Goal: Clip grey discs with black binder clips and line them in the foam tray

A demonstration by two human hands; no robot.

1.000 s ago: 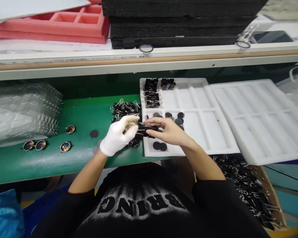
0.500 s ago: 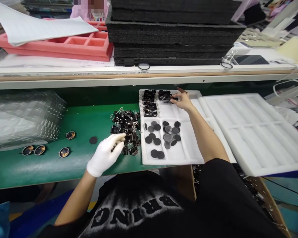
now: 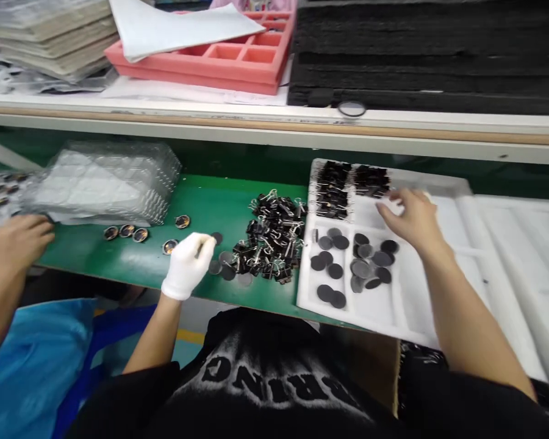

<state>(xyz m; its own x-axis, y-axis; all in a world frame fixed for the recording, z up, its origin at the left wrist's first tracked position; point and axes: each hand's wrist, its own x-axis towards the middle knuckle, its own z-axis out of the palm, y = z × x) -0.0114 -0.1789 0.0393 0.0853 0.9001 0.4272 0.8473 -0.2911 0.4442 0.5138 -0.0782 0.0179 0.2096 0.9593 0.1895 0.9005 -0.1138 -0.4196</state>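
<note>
My left hand [image 3: 188,263], in a white glove, is over the green table with its fingers closed; whether anything is between the fingertips is too small to tell. Just right of it lie a dark disc [image 3: 216,238], more discs [image 3: 227,272] and a pile of black binder clips [image 3: 274,235]. My right hand [image 3: 414,218] hovers over the white foam tray [image 3: 412,305], thumb apart from the fingers and nothing seen between them. Clips stand in rows [image 3: 333,192] in the tray's back left compartments, beside a second group [image 3: 371,181]. Dark discs [image 3: 366,262] lie in front of them.
Clear plastic trays [image 3: 114,183] are stacked at the left, with round metal-rimmed pieces [image 3: 140,235] before them. Another person's hand [image 3: 21,238] is at the far left. A shelf edge [image 3: 238,131] runs behind, bearing a pink foam tray [image 3: 201,70] and black foam [image 3: 430,61].
The view has swung left, bringing another person's hand in. My left hand has left the clip pile, and discs now lie beside the pile. My right hand has drawn back from the clip rows and opened.
</note>
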